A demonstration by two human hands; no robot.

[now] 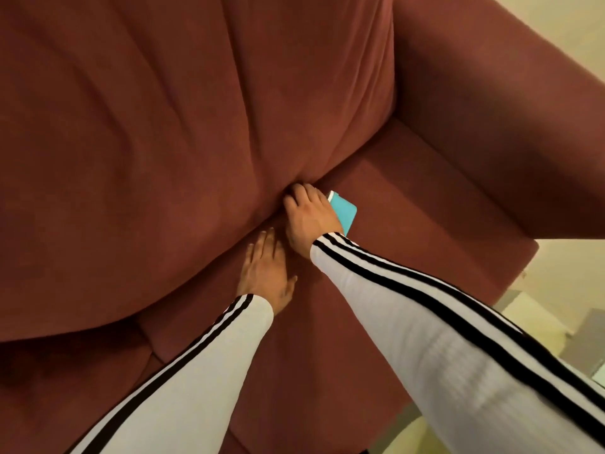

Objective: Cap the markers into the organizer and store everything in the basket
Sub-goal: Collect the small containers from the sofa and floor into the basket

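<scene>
The fingers point(299, 193) of the right hand point(311, 221) are curled, with their tips pushed into the crease where the sofa's back cushion point(163, 142) meets the seat point(409, 208). Whether they close on anything in that fold cannot be told, since the tips are buried. Just to the right of them, partly under the outer edge of that hand, lies a teal flat case point(344, 213), which may be the organizer. Its long axis runs from the crease out toward the seat's front, with a white edge at the crease end. The right hand is plainly the nearer one and touches or overlaps it. To take the case, the fingers would probably have to come out of the fold and shift right. The left hand point(266, 273) rests flat on the seat, fingers straight and together, just beside the right wrist and farther from the case. No marker or basket is in view.
</scene>
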